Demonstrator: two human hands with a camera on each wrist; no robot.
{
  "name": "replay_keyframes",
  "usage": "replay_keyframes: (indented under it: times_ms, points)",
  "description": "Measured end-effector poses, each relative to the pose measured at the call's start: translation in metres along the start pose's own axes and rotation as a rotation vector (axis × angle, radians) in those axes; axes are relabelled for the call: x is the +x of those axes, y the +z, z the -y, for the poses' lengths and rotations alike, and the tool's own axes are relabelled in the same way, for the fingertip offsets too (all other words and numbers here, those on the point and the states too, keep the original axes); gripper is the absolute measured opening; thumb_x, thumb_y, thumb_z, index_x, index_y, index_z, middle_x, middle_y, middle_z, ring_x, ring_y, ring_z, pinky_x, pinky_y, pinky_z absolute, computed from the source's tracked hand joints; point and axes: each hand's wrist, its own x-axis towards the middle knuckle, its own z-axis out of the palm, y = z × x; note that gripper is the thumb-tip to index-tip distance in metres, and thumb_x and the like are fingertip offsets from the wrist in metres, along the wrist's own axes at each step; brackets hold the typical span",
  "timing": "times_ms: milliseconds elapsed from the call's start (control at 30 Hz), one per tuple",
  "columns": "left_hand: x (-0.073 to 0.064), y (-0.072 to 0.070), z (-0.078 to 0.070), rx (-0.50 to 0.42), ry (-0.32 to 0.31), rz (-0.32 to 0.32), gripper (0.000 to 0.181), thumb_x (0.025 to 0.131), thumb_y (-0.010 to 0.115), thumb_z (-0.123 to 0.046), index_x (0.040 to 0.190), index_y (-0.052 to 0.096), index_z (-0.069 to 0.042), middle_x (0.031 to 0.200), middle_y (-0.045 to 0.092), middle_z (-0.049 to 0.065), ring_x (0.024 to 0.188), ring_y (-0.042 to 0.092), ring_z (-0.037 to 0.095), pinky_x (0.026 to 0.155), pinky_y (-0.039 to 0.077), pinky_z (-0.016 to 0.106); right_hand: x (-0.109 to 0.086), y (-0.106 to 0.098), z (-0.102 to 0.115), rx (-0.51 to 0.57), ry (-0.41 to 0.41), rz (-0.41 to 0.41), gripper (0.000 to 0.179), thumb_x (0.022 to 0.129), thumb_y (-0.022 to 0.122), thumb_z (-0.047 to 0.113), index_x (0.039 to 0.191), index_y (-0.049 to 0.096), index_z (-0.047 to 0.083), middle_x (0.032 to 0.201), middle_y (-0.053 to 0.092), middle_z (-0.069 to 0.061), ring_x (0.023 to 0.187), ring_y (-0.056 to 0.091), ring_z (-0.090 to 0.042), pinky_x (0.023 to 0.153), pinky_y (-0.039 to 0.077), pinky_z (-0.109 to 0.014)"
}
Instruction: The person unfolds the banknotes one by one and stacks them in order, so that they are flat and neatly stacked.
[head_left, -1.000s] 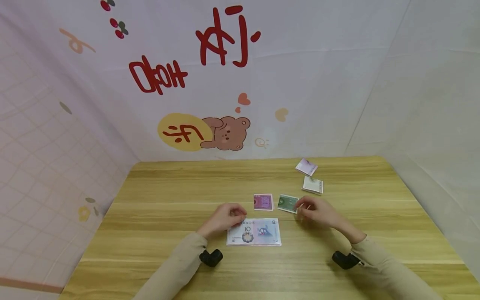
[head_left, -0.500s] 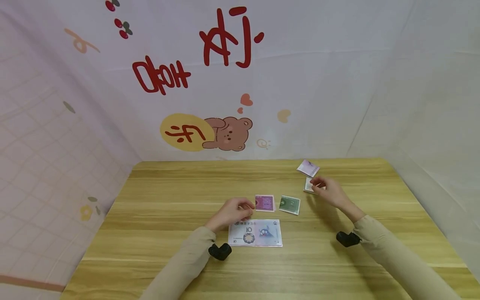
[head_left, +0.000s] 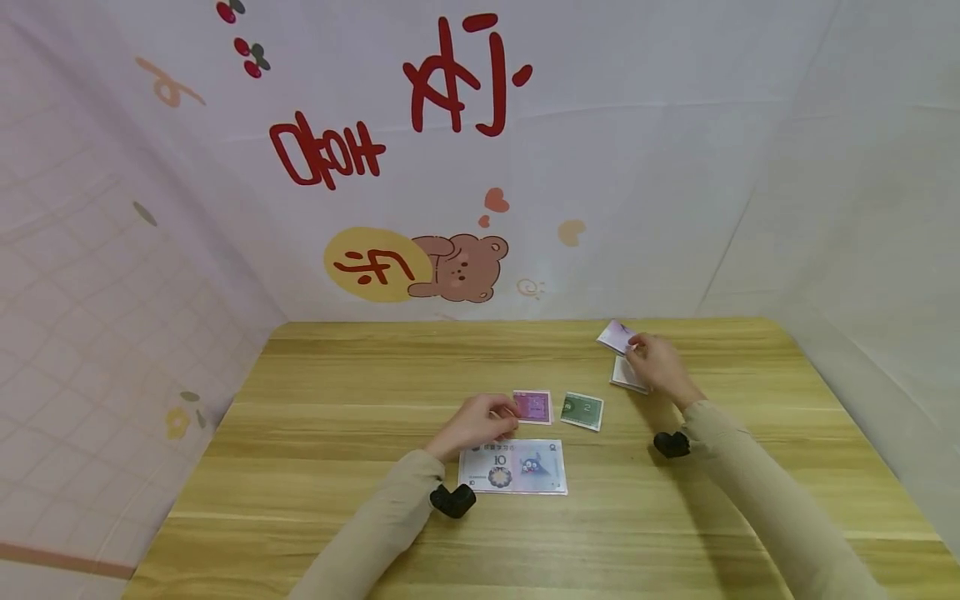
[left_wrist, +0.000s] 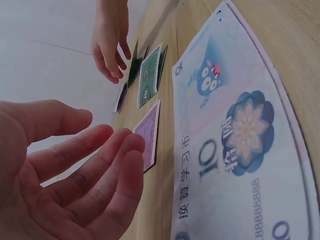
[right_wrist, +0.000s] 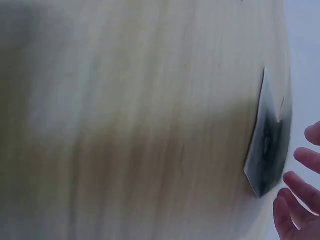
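Currently, left hand [head_left: 480, 421] loosely curved, thumb apart, grasping nothing, near the magenta note [head_left: 535, 407]; right hand [head_left: 658, 365] relaxed, fingers slightly spread at the lilac note [head_left: 613, 334], by far edge of table [head_left: 360, 375]; contact there unclear.

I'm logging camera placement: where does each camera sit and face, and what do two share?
Head: on the head, facing forward and down at the yellowish wooden table; left grip, right grip, beige sleeves show.
Left wrist: worn there, facing the pale rectangular paper note; left grip close, right grip beyond.
Right wrist: worn there, facing the table and a dark folded paper note; right grip at edge.
Head and left wrist share the green folded paper note.
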Motion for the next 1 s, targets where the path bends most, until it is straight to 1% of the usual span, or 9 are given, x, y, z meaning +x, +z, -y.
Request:
replay_keyframes:
  times_ms: [100, 167, 267, 367, 467, 567, 667, 833, 1000]
  points:
    - [0.001, 0.003, 0.002, 0.023, 0.014, 0.012, 0.019, 0.089, 0.062, 0.0, 0.105, 0.064, 0.009, 0.08, 0.065, 0.011, 0.075, 0.065, 0.034, 0.066, 0.056, 0.04, 0.004, 0.005, -0.004, -0.042, 0.029, -0.022, 0.029, 0.09, 0.055, 0.007, 0.108, 0.06, -0.014, 0.102, 0.06, -0.034, 0.092, 0.055, -0.045, 0.079, 0.043, -0.054]
    - [0.002, 0.005, 0.002, 0.024, 0.014, 0.021, 0.018, 0.089, 0.062, 0.0, 0.105, 0.064, 0.01, 0.079, 0.065, 0.01, 0.075, 0.065, 0.034, 0.066, 0.056, 0.039, 0.006, 0.008, -0.005, -0.067, 0.064, -0.023, 0.029, 0.09, 0.055, 0.009, 0.108, 0.061, -0.013, 0.104, 0.06, -0.034, 0.095, 0.054, -0.047, 0.08, 0.043, -0.055]
    - [0.002, 0.007, 0.0, 0.008, 0.004, 0.023, 0.018, 0.089, 0.062, 0.0, 0.105, 0.064, 0.009, 0.082, 0.065, 0.015, 0.076, 0.065, 0.033, 0.068, 0.056, 0.041, 0.007, 0.011, -0.005, -0.095, 0.129, -0.013, 0.033, 0.09, 0.053, 0.013, 0.11, 0.062, -0.011, 0.111, 0.057, -0.036, 0.103, 0.05, -0.053, 0.083, 0.041, -0.059]
    - [0.003, 0.008, -0.003, 0.01, -0.003, 0.022, 0.018, 0.091, 0.061, -0.001, 0.106, 0.064, 0.008, 0.086, 0.065, 0.017, 0.076, 0.064, 0.032, 0.067, 0.056, 0.04, 0.008, 0.013, -0.003, -0.12, 0.167, 0.005, 0.035, 0.09, 0.052, 0.015, 0.113, 0.062, -0.008, 0.117, 0.053, -0.037, 0.107, 0.046, -0.056, 0.083, 0.039, -0.062]
    - [0.007, 0.009, -0.006, 0.044, 0.015, 0.015, 0.017, 0.09, 0.062, -0.002, 0.105, 0.065, 0.007, 0.084, 0.064, 0.012, 0.074, 0.063, 0.029, 0.063, 0.054, 0.031, 0.01, 0.014, 0.001, -0.133, 0.172, 0.017, 0.034, 0.09, 0.052, 0.016, 0.115, 0.064, -0.004, 0.119, 0.053, -0.035, 0.104, 0.049, -0.054, 0.078, 0.042, -0.059]
    - [0.012, 0.011, -0.01, 0.089, 0.036, 0.019, 0.016, 0.091, 0.061, -0.002, 0.104, 0.066, 0.007, 0.081, 0.062, 0.005, 0.075, 0.063, 0.028, 0.059, 0.05, 0.022, 0.011, 0.016, 0.007, -0.123, 0.161, 0.026, 0.032, 0.09, 0.055, 0.016, 0.115, 0.066, -0.002, 0.118, 0.055, -0.033, 0.1, 0.052, -0.05, 0.073, 0.045, -0.054]
    - [0.021, 0.013, -0.015, 0.137, 0.053, 0.021, 0.016, 0.091, 0.061, -0.003, 0.104, 0.066, 0.005, 0.082, 0.062, 0.003, 0.076, 0.063, 0.026, 0.06, 0.047, 0.02, 0.013, 0.018, 0.014, -0.099, 0.14, 0.023, 0.03, 0.087, 0.059, 0.014, 0.111, 0.068, -0.002, 0.116, 0.059, -0.031, 0.096, 0.056, -0.044, 0.069, 0.047, -0.049]
    - [0.044, 0.017, -0.021, 0.23, 0.096, -0.018, 0.016, 0.09, 0.062, -0.005, 0.103, 0.068, 0.002, 0.087, 0.064, 0.003, 0.08, 0.058, 0.013, 0.07, 0.047, 0.023, 0.017, 0.024, 0.022, -0.087, 0.115, 0.017, 0.026, 0.083, 0.065, 0.011, 0.106, 0.07, 0.0, 0.113, 0.063, -0.026, 0.086, 0.057, -0.037, 0.061, 0.046, -0.042]
    - [0.073, 0.021, -0.023, 0.348, 0.153, -0.042, 0.02, 0.087, 0.064, -0.006, 0.105, 0.068, 0.001, 0.097, 0.068, 0.008, 0.089, 0.062, 0.017, 0.08, 0.048, 0.023, 0.019, 0.031, 0.026, -0.063, 0.095, 0.016, 0.025, 0.081, 0.067, 0.007, 0.104, 0.071, -0.002, 0.113, 0.063, -0.027, 0.079, 0.055, -0.033, 0.059, 0.042, -0.037]
